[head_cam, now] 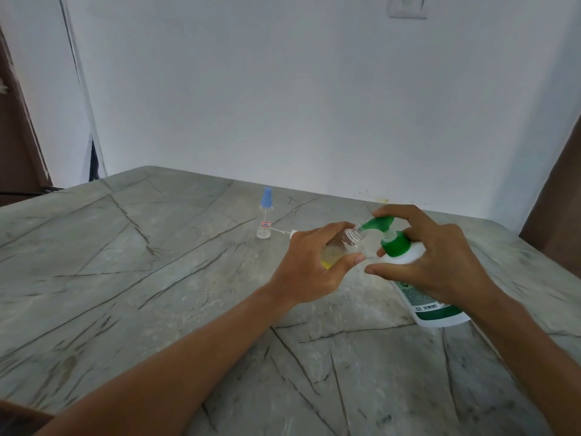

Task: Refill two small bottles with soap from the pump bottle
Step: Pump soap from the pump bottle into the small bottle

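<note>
Clear plastic small bottle (345,243), glossy pump bottle (418,278), veined stone table (157,262)

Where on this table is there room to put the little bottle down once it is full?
The left half of the table is bare, from the blue-capped bottle out to the near edge; so is the near strip between the forearms. Crowded: the right middle, where the left hand, small bottle, pump bottle and right hand meet.

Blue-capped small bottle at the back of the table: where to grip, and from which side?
I'd pinch the clear body of the blue-capped bottle around its label, coming from its left. It stands upright and slim, the cap is narrower still, and a white tube lies by its right base.
</note>
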